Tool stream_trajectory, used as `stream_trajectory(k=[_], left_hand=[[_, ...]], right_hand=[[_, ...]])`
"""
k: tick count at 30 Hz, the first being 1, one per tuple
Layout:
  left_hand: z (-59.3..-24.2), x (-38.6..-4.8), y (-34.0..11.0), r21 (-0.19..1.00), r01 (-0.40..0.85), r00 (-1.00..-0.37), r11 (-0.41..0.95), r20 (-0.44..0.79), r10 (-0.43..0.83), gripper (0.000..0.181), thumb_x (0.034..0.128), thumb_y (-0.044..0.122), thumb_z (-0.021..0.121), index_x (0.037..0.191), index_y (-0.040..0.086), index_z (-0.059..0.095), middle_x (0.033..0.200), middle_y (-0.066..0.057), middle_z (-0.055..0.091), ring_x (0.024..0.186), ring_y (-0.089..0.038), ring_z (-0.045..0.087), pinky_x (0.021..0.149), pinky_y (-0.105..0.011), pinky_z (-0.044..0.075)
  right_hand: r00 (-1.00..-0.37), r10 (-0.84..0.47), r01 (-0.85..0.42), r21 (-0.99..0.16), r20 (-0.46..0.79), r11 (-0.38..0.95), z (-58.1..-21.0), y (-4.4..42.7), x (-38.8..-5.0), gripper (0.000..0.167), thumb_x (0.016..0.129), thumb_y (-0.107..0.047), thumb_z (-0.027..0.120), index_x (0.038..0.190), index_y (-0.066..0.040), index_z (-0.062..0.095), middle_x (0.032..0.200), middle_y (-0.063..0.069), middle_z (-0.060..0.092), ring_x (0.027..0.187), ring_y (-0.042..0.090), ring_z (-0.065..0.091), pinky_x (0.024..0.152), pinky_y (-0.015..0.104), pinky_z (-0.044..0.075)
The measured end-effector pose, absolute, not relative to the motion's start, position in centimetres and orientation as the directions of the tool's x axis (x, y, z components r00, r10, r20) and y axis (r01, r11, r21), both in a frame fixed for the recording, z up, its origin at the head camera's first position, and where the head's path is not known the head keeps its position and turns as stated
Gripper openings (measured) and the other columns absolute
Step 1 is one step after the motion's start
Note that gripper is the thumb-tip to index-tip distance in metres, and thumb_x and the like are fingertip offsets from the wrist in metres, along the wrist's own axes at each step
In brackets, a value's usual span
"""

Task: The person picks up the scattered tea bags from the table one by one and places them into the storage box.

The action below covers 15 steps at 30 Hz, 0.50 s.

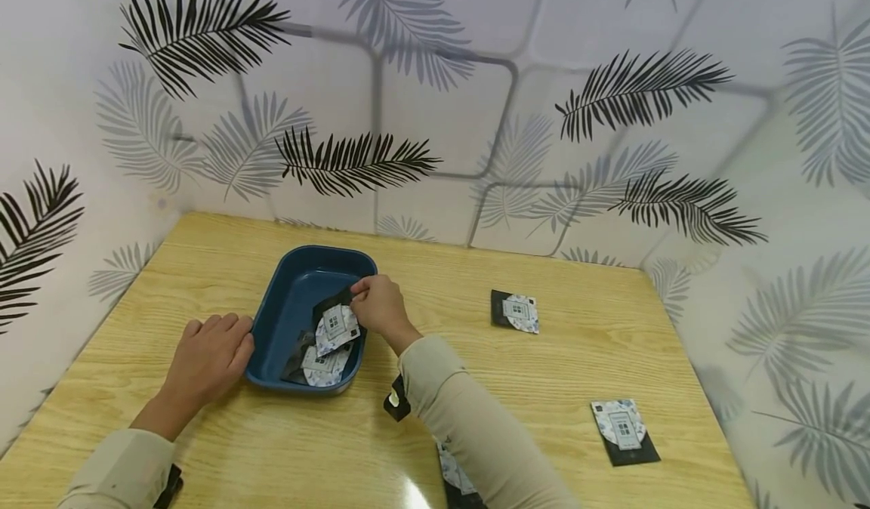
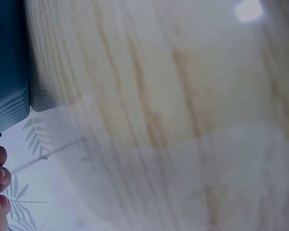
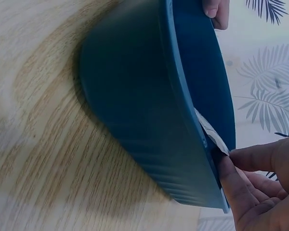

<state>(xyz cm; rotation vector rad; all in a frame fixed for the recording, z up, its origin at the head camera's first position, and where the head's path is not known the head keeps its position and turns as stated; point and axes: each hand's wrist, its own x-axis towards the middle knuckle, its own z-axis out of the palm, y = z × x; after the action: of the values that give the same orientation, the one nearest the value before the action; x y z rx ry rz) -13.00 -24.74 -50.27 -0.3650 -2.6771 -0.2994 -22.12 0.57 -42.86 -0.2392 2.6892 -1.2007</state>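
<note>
Right hand (image 1: pixel 379 305) pinches the packet (image 1: pixel 336 328) by its edge, packet leftward of it; left hand (image 1: pixel 211 358), farther off, grips the tub (image 1: pixel 292 305).

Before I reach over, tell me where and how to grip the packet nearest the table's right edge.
Likely best: pinch the packet by its black end, coming from the near side. It lies flat on the table, with that end pointing nearward.
</note>
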Motion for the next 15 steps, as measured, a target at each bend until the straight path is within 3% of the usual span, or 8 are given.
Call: stream_trajectory(k=[4, 9, 15], left_hand=[[-50.24, -13.04, -24.73, 0.156, 0.296, -0.882, 0.942, 0.424, 0.206, 0.017, 0.0959, 0.015, 0.051, 0.079, 0.015, 0.048, 0.072, 0.002, 0.042, 0.066, -0.019, 0.042, 0.067, -0.034, 0.019], [-50.37, -13.03, -24.85, 0.153, 0.295, -0.88, 0.943, 0.427, 0.206, 0.016, 0.0961, 0.015, 0.051, 0.08, 0.014, 0.048, 0.072, 0.002, 0.042, 0.066, -0.019, 0.042, 0.066, -0.034, 0.019], [-50.4, -12.98, -24.72, 0.156, 0.293, -0.881, 0.943, 0.428, 0.203, 0.015, 0.0952, 0.015, 0.052, 0.081, 0.014, 0.049, 0.072, 0.001, 0.044, 0.066, -0.019, 0.042, 0.066, -0.034, 0.02]], right_hand=[[-0.969, -0.225, -0.069, -0.766, -0.1, 0.64, -43.04, 0.55, -22.04, 0.018, 0.09, -0.006, 0.068, 0.107, 0.0, 0.073, 0.095, 0.011, 0.076, 0.081, 0.017, 0.071, 0.064, 0.021, 0.052], [-0.962, -0.258, -0.086, -0.789, -0.094, 0.608, -42.88, 0.37, -21.85, 0.03, 0.094, -0.014, 0.068, 0.12, 0.0, 0.069, 0.108, 0.012, 0.075, 0.1, 0.023, 0.073, 0.077, 0.027, 0.058], [-0.949, -0.31, -0.132, -0.815, -0.06, 0.563, -42.13, 0.74, -21.4, 0.026, 0.095, -0.016, 0.067, 0.117, -0.003, 0.07, 0.108, 0.012, 0.075, 0.098, 0.021, 0.072, 0.077, 0.025, 0.057]])
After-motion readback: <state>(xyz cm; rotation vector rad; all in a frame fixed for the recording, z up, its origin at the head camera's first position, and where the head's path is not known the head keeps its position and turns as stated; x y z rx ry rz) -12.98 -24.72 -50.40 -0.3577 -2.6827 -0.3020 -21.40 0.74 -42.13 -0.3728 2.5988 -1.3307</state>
